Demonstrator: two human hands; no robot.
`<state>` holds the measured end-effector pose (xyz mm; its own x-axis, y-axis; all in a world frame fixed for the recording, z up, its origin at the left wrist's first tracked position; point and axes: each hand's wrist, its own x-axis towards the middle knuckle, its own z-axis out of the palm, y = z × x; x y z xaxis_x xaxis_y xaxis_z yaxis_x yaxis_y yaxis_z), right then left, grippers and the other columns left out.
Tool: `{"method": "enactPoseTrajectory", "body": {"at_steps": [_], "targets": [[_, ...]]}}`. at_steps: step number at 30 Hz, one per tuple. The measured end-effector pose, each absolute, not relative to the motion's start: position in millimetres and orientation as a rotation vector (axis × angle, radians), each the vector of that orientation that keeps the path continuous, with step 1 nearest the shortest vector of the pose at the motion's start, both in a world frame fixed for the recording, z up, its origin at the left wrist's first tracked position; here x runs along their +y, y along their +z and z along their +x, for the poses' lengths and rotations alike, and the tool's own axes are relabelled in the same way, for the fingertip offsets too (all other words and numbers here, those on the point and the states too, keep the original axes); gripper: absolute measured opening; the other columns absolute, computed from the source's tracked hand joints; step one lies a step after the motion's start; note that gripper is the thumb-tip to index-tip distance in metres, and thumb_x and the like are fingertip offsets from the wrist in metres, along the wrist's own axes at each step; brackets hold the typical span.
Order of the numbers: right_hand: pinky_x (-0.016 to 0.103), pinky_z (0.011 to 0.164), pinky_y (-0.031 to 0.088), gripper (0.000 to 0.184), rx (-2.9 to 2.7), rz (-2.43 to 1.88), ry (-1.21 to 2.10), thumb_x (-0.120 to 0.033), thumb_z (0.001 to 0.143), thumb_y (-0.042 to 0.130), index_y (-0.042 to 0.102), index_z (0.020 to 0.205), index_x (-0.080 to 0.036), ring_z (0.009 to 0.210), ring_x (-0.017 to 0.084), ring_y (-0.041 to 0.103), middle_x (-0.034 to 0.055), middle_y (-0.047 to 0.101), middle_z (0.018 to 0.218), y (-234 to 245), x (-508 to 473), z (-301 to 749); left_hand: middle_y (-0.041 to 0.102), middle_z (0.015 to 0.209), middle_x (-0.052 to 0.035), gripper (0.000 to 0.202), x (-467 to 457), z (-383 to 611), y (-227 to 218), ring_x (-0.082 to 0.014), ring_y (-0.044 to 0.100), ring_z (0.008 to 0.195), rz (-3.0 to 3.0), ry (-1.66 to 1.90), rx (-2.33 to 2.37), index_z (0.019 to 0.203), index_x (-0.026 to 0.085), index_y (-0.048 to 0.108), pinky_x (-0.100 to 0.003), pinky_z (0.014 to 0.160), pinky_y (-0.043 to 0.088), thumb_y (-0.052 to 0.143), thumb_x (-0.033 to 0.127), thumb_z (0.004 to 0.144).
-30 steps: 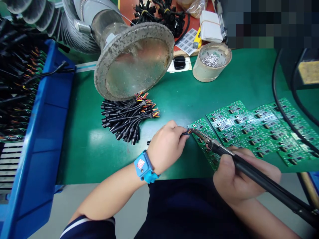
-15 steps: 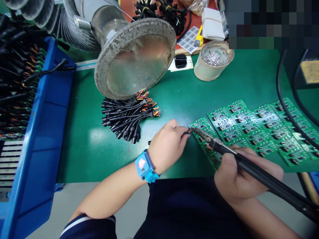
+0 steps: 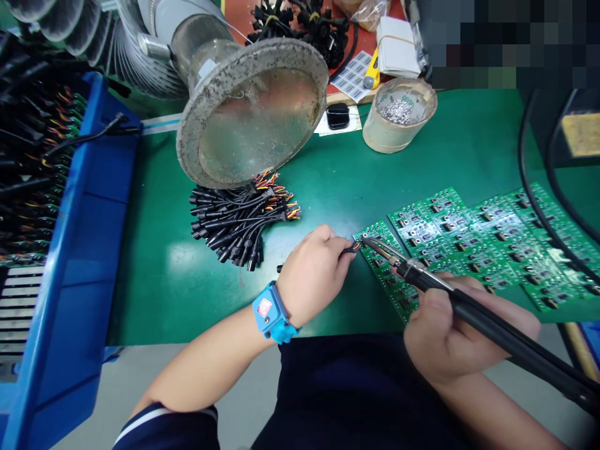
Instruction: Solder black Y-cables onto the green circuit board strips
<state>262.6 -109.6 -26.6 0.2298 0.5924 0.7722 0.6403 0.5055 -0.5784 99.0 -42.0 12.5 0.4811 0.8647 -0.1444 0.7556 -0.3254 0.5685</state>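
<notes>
My left hand, with a blue strap on its wrist, pinches a black cable whose coloured wire ends lie at the near-left corner of a green circuit board panel. My fingers hide most of the cable. My right hand is wrapped round the black handle of a soldering iron. The iron's tip is over the panel's corner, close beside the wires; whether it touches them I cannot tell. To the left lies a pile of black cables with stripped red, yellow and orange ends.
A fume extractor hood hangs over the cable pile. Behind the boards stands a round tub of silvery bits. More circuit board panels lie at right under a black cord. A blue crate of wired boards stands at left.
The soldering iron's tip has drawn slightly back to the right from the wires, and my right hand has shifted a little right. My left hand stays almost in place, still pinching the cable.
</notes>
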Motion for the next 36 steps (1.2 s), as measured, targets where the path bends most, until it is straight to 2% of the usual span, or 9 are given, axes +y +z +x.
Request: {"method": "enactPoseTrajectory", "body": {"at_steps": [7, 16, 21, 27, 36], "targets": [[0.026, 0.054, 0.048, 0.037, -1.469, -1.237, 0.016, -0.007, 0.072, 0.058, 0.048, 0.107, -0.013, 0.061, 0.013, 0.057, -0.0035, 0.05, 0.064, -23.4, -112.7, 260.7, 0.055, 0.091, -0.0051, 0.019, -43.9, 102.0, 12.7, -0.0164, 0.058, 0.08, 2.144, 0.221, 1.394, 0.102, 0.017, 0.06, -0.031, 0.073, 0.05, 0.051, 0.022, 0.087], [0.026, 0.052, 0.048, 0.038, -1.456, -1.222, 0.028, -0.007, 0.072, 0.058, 0.046, 0.107, -0.015, 0.059, 0.014, 0.057, -0.0046, 0.05, 0.063, -24.9, -112.2, 260.8, 0.055, 0.093, -0.0042, 0.015, -48.0, 104.1, 12.1, -0.0163, 0.059, 0.076, 2.209, 0.126, 1.413, 0.102, 0.019, 0.052, -0.029, 0.064, 0.048, 0.048, 0.022, 0.088], [0.026, 0.052, 0.048, 0.041, -1.444, -1.168, 0.01, -0.006, 0.071, 0.058, 0.047, 0.11, -0.015, 0.057, 0.012, 0.054, -0.0053, 0.048, 0.062, -25.0, -110.9, 259.7, 0.057, 0.092, -0.0046, 0.012, -47.8, 104.8, 9.9, -0.0167, 0.059, 0.074, 2.204, 0.139, 1.425, 0.097, 0.017, 0.052, -0.029, 0.063, 0.047, 0.048, 0.023, 0.088], [0.027, 0.052, 0.049, 0.036, -1.485, -1.213, -0.023, -0.01, 0.074, 0.059, 0.047, 0.107, -0.015, 0.056, 0.013, 0.054, -0.0056, 0.048, 0.059, -24.2, -113.0, 260.6, 0.056, 0.09, -0.0045, 0.013, -47.4, 105.2, 10.3, -0.0162, 0.057, 0.069, 2.217, 0.127, 1.435, 0.096, 0.018, 0.055, -0.029, 0.06, 0.046, 0.046, 0.025, 0.088], [0.026, 0.052, 0.049, 0.045, -1.439, -1.223, -0.094, -0.009, 0.072, 0.059, 0.045, 0.114, -0.015, 0.059, 0.011, 0.054, -0.0008, 0.048, 0.076, -33.2, -115.6, 263.9, 0.056, 0.089, -0.0039, 0.016, -46.6, 104.2, 13.1, -0.0156, 0.056, 0.067, 2.218, 0.131, 1.432, 0.097, 0.018, 0.058, -0.029, 0.06, 0.046, 0.048, 0.026, 0.088]]}}
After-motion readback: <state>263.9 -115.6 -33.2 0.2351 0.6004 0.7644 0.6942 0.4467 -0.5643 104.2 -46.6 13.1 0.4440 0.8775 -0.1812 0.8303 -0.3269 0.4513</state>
